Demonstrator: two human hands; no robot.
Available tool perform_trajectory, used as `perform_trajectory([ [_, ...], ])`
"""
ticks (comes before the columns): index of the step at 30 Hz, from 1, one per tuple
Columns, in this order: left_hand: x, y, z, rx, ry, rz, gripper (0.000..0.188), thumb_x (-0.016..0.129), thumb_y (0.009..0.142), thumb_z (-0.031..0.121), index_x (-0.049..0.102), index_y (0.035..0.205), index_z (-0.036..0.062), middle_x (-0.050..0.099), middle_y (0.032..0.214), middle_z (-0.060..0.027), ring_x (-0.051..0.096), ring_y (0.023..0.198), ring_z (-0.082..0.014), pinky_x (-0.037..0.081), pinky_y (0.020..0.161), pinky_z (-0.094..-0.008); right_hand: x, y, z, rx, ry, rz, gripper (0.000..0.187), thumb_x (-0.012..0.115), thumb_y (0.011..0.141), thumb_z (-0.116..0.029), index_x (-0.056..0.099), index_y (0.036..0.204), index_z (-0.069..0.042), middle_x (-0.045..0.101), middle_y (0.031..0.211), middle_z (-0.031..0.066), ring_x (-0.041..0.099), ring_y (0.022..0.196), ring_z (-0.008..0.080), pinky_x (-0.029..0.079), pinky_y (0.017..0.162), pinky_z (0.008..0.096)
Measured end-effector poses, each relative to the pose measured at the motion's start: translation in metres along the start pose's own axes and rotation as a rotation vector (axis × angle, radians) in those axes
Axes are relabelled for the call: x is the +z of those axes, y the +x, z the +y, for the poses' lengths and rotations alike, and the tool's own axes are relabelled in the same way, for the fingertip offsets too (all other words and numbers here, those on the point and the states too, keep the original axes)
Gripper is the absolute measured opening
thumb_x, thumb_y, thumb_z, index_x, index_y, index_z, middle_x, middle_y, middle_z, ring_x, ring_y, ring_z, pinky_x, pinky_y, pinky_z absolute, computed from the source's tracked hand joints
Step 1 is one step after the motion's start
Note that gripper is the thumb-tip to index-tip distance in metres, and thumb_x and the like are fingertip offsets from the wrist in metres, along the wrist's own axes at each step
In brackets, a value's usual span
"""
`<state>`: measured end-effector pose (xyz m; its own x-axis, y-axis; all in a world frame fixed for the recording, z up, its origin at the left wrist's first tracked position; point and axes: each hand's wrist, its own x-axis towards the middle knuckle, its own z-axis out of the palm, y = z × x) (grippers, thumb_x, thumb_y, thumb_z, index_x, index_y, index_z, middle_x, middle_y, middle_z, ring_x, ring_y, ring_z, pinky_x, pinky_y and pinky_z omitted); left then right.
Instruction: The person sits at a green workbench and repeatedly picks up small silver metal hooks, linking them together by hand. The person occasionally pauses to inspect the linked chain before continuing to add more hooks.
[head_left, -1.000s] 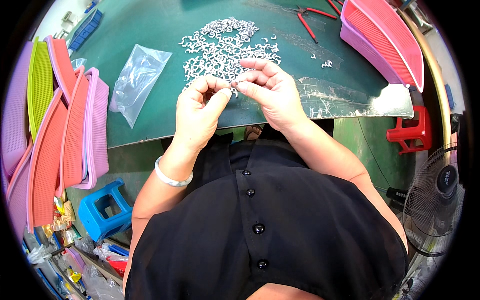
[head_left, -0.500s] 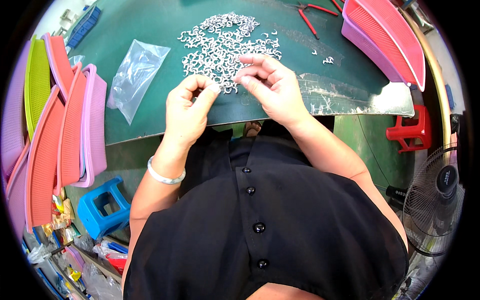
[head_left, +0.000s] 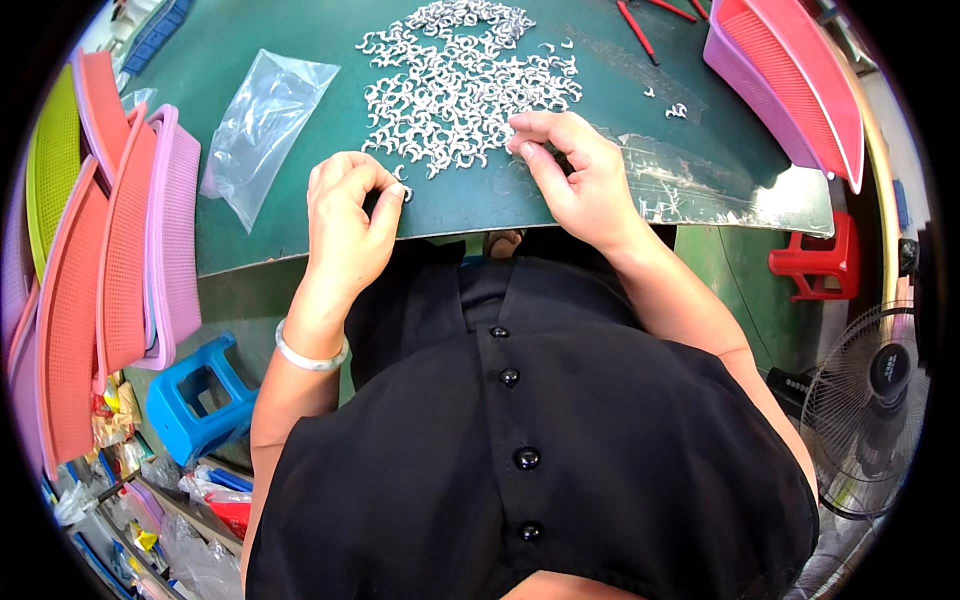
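Observation:
A heap of small silvery crescent-shaped metal pieces (head_left: 440,105) spreads over the green tabletop in front of me. My left hand (head_left: 348,215) is left of the heap's near end, thumb and fingertips pinched together. A small crescent piece (head_left: 407,194) shows at those fingertips, and another loose crescent (head_left: 399,172) lies just beyond them. My right hand (head_left: 580,180) is at the heap's near right edge. Its thumb and forefinger come together beside the pieces; whatever is between them is too small to make out.
A clear plastic bag (head_left: 262,135) lies flat left of the heap. Red-handled pliers (head_left: 637,30) and a few stray crescents (head_left: 677,110) lie to the right. Pink and purple baskets (head_left: 790,85) stand at the right edge, more baskets (head_left: 128,240) at left. Below are a blue stool (head_left: 200,400), red stool (head_left: 815,262) and fan (head_left: 870,400).
My hands have moved apart: the left went left and slightly down, the right a little to the right. The view has shifted slightly, so the table sits higher.

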<state>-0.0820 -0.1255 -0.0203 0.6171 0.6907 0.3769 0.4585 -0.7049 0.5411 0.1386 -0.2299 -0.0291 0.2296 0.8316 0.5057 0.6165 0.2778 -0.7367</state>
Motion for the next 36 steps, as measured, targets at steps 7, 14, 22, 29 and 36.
perform_trajectory([
  [7,0.0002,-0.0009,-0.0033,0.004,-0.092,0.004,0.004,0.063,0.078,0.003,0.06,0.08,0.0019,0.059,0.091,-0.0085,0.053,0.09,-0.0234,0.041,0.083,-0.0324,0.0025,0.0003,0.0039,-0.047,0.015,0.046,0.022,0.063,0.082,0.0,0.065,0.103,-0.004,0.066,0.085,0.0079,0.064,0.076,0.0199,0.05,0.064,0.0284],
  [14,0.0006,0.0003,-0.0044,-0.133,-0.613,0.043,0.008,0.062,0.086,0.006,0.06,0.08,0.0006,0.057,0.088,-0.0039,0.052,0.084,-0.0155,0.041,0.08,-0.0272,0.0031,-0.0011,0.0053,-0.014,0.042,0.032,0.022,0.062,0.082,0.001,0.065,0.103,-0.006,0.066,0.086,0.0073,0.063,0.074,0.0179,0.05,0.064,0.0271],
  [22,0.0008,0.0008,0.0002,-0.209,-1.012,0.001,0.009,0.057,0.093,0.009,0.059,0.088,0.0011,0.056,0.091,-0.0014,0.049,0.084,-0.0092,0.039,0.079,-0.0229,0.0014,-0.0009,0.0044,-0.032,-0.003,0.012,0.023,0.063,0.082,0.001,0.065,0.104,-0.005,0.065,0.086,0.0081,0.063,0.073,0.0181,0.05,0.064,0.0268],
  [29,0.0033,0.0015,-0.001,-0.194,-1.15,0.0,0.008,0.057,0.093,0.008,0.059,0.088,0.0017,0.056,0.092,-0.0023,0.049,0.085,-0.01,0.04,0.081,-0.0236,-0.0013,-0.0018,-0.0006,0.045,0.024,-0.036,0.019,0.058,0.086,0.004,0.063,0.104,0.0,0.067,0.091,0.0083,0.064,0.085,0.0157,0.049,0.076,0.0264],
  [36,0.008,0.0043,-0.0018,0.013,-1.08,0.033,0.006,0.056,0.093,0.006,0.058,0.09,0.0015,0.056,0.094,-0.0046,0.05,0.083,-0.0109,0.041,0.079,-0.0237,0.0014,-0.0012,0.0029,0.001,0.035,0.009,0.021,0.061,0.083,0.002,0.065,0.103,-0.003,0.066,0.088,0.0093,0.065,0.078,0.0192,0.051,0.067,0.027],
])
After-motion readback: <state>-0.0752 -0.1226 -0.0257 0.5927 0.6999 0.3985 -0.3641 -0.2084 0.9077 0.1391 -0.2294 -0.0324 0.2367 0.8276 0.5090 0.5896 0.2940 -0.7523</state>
